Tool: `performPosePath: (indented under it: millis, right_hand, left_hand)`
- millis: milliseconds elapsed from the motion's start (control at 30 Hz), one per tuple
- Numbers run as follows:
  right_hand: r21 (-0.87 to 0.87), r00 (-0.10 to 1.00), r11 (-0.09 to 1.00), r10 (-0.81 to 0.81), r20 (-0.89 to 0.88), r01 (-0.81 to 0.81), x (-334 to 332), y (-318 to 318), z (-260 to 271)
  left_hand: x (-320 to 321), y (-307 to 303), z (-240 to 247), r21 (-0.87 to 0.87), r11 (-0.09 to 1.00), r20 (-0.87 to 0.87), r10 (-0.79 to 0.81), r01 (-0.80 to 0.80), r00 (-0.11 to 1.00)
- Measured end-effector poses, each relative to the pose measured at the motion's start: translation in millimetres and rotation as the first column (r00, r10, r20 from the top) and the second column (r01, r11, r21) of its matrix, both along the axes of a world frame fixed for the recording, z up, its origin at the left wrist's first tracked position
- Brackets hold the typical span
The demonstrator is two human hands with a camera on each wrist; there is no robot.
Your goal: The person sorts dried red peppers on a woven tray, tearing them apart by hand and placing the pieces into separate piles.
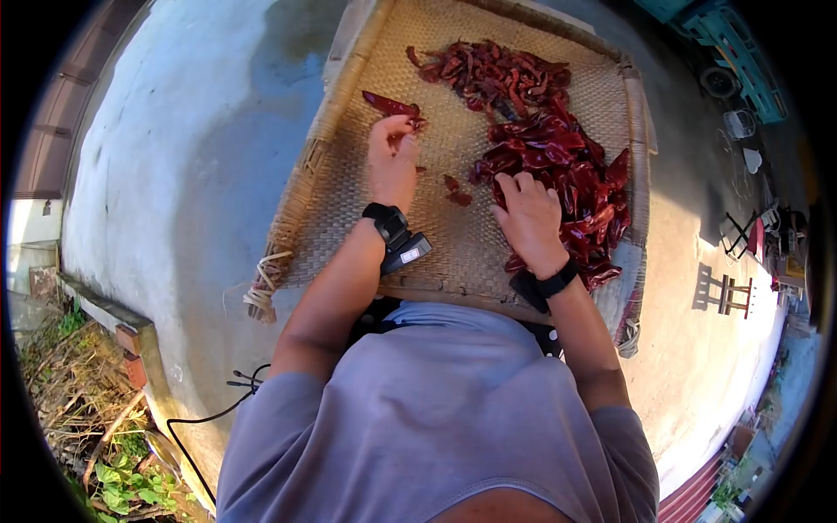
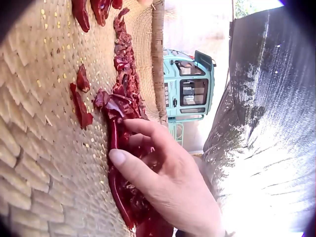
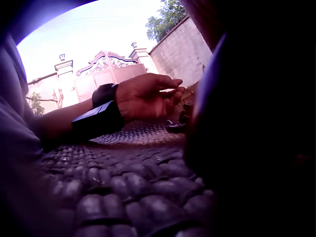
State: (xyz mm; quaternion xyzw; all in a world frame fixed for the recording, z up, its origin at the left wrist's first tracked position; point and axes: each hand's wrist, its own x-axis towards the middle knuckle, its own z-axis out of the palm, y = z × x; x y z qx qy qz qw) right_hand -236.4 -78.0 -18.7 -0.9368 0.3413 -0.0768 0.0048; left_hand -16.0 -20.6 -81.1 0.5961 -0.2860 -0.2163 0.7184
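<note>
Dried red chili peppers lie on a woven tray (image 1: pixel 336 209) in front of me. My left hand (image 1: pixel 394 166) is over the tray's left side, its fingers loosely bent above a few chilies (image 1: pixel 388 105). In the right wrist view, this left hand (image 3: pixel 148 98) shows a gap between thumb and fingers, with dark chilies (image 3: pixel 175 126) below. At the near edge of the big glossy chili pile (image 1: pixel 558 148) is my right hand (image 1: pixel 532 218). The left wrist view shows this right hand (image 2: pixel 173 182) with thumb and index finger apart, the thumb beside a long chili (image 2: pixel 114 138).
A heap of darker, shrivelled chilies (image 1: pixel 497 74) lies at the tray's far end. Small chili pieces (image 1: pixel 456 192) lie mid-tray, and pale seeds are scattered there. The tray has a raised rim (image 1: pixel 301 174). Beyond are a teal vehicle (image 1: pixel 741 52) and a small stool (image 1: pixel 737 296).
</note>
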Motion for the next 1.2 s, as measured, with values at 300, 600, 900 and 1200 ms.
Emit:
performPosePath:
  millis: [300,600,900,1200]
  right_hand:
    - [0.196,0.966,0.973,-0.162,0.204,0.122,-5,-7,7]
    - [0.807,0.662,0.547,-0.523,0.537,-0.222,-12,3,38]
    - [0.851,0.633,0.397,-0.572,0.521,-0.342,-1,10,15]
    - [0.843,0.577,0.466,-0.622,0.529,-0.271,-16,3,21]
  left_hand:
    - [-20,5,22,0.178,0.774,-0.117,-0.597,0.608,0.794]
    - [-24,6,30,0.125,0.684,-0.284,-0.669,0.718,0.687]
    - [-25,6,22,0.118,0.67,-0.216,-0.703,0.733,0.678]
    - [-4,0,-9,0.316,0.946,0.072,0.045,-0.066,0.996]
